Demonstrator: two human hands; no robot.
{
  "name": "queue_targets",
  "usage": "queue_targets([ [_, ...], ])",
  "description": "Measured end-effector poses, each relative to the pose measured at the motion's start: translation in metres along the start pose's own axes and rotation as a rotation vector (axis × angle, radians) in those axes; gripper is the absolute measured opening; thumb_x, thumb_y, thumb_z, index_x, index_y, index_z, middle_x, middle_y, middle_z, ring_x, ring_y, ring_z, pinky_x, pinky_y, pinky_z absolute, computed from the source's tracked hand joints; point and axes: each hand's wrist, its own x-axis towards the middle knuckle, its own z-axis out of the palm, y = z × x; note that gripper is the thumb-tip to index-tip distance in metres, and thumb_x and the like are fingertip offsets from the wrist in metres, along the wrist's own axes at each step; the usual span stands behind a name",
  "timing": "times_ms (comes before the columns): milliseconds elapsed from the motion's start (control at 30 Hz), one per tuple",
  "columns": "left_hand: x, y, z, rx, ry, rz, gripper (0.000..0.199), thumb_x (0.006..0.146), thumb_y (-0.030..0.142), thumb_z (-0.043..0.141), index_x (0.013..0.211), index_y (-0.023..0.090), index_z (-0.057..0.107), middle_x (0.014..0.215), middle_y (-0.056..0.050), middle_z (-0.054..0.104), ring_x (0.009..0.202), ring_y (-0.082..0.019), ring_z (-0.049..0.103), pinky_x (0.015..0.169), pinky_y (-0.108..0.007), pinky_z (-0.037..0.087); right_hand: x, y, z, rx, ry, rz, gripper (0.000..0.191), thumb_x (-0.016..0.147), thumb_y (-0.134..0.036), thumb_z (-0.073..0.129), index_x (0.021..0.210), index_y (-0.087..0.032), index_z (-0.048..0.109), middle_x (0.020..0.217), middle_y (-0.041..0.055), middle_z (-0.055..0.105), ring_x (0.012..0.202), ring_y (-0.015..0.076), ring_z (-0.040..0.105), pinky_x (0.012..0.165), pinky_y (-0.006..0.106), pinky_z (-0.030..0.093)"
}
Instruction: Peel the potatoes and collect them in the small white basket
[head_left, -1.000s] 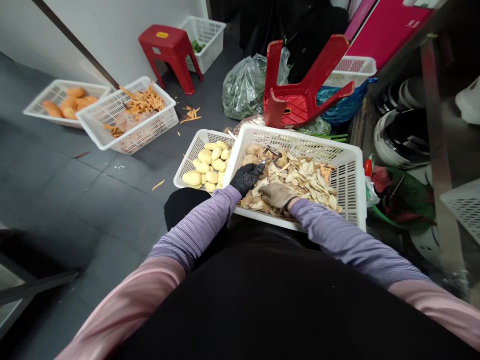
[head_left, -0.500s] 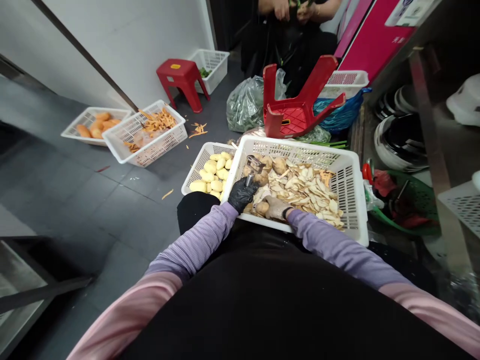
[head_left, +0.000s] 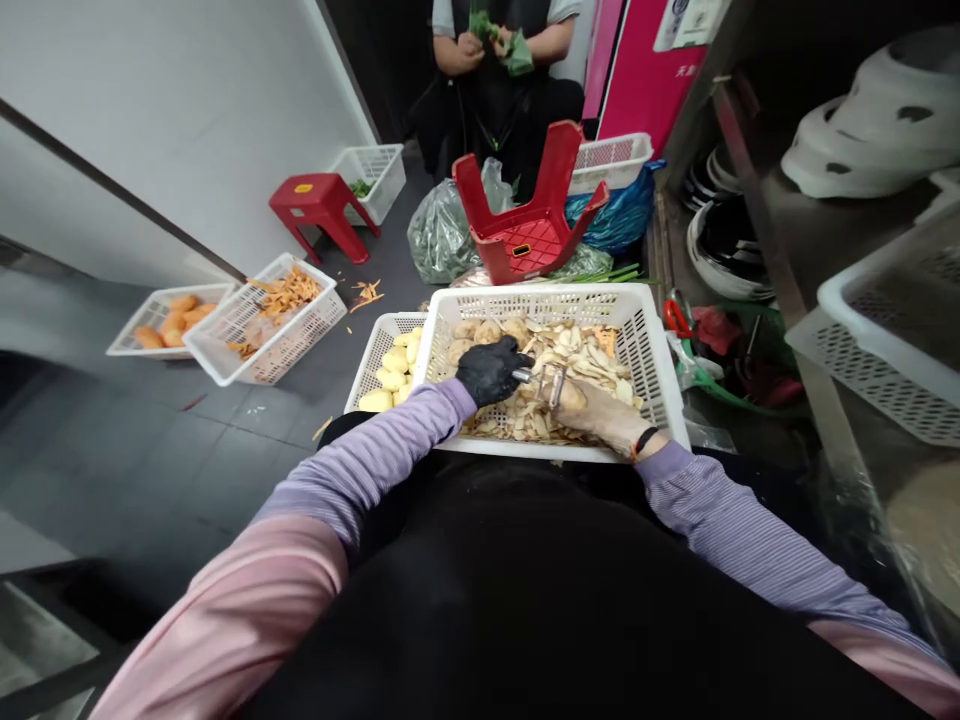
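Observation:
My left hand (head_left: 495,372), in a black glove, is closed round the handle of a metal peeler (head_left: 553,386). The peeler's head lies against a brown potato (head_left: 571,396). My right hand (head_left: 606,416) has its fingers round that potato, above the peelings. Both hands are over a white plastic basket (head_left: 664,390), which holds a heap of potato peelings (head_left: 585,352) and several unpeeled potatoes (head_left: 487,332) at its far left. Peeled yellow potatoes (head_left: 391,380) fill a smaller white basket (head_left: 364,365) close on the left, partly covered by the large one.
Farther left, one basket (head_left: 300,330) holds orange peelings, another orange vegetables (head_left: 171,325). A red stool (head_left: 319,205) stands behind; an upturned red stool (head_left: 525,240) lies beyond my basket near plastic bags (head_left: 442,235). Opposite sits a person (head_left: 502,80) holding greens. Shelving (head_left: 780,270) runs along the right.
My right hand has lifted the potato from the peelings and moved right. My left hand has brought the peeler against it. The camera view has shifted, showing more of the person opposite.

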Motion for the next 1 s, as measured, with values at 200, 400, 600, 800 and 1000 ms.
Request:
queue_targets([
  [200,0.046,-0.001,0.009,0.173,-0.176,0.006,0.025,0.080,0.021,0.048,0.093,0.013,0.068,0.102,-0.013,0.061,0.098,-0.026,0.055,0.077,-0.035,0.039,0.013,-0.004,-0.003,-0.469,0.164,-0.007,0.032,0.061,-0.027,0.063,0.090,-0.016,0.054,0.089,0.0074,0.060,0.076,0.0180,0.055,0.066,0.027,0.040],
  [400,0.053,-0.034,0.020,0.202,-0.175,-0.168,0.023,0.077,0.017,0.049,0.089,0.012,0.068,0.096,-0.013,0.063,0.096,-0.026,0.056,0.080,-0.036,0.037,0.010,-0.010,-0.009,-0.465,0.183,-0.146,0.038,0.061,-0.023,0.063,0.097,-0.015,0.054,0.097,0.0090,0.058,0.087,0.0202,0.054,0.076,0.029,0.042],
  [600,0.061,-0.015,0.008,0.156,-0.067,-0.055,0.023,0.077,0.023,0.051,0.090,0.018,0.068,0.096,-0.010,0.062,0.097,-0.024,0.054,0.082,-0.036,0.035,0.015,-0.001,-0.016,-0.533,0.306,-0.119,0.033,0.062,-0.024,0.061,0.093,-0.015,0.054,0.089,0.0095,0.058,0.078,0.0212,0.053,0.067,0.030,0.042],
  [800,0.063,-0.019,0.009,0.143,-0.130,-0.182,0.024,0.076,0.021,0.051,0.089,0.012,0.069,0.092,-0.013,0.063,0.093,-0.026,0.056,0.080,-0.037,0.035,0.017,0.007,-0.016,-0.598,0.347,-0.371,0.042,0.064,-0.019,0.056,0.105,-0.012,0.052,0.101,0.0135,0.055,0.095,0.0268,0.049,0.085,0.036,0.040],
  [1000,0.056,-0.023,0.005,0.113,-0.127,-0.175,0.021,0.074,0.019,0.052,0.086,0.015,0.069,0.094,-0.010,0.064,0.096,-0.024,0.055,0.084,-0.035,0.033,0.014,0.001,-0.017,-0.510,0.323,-0.411,0.048,0.064,-0.019,0.057,0.111,-0.013,0.049,0.110,0.0149,0.053,0.106,0.0285,0.046,0.094,0.040,0.036],
])
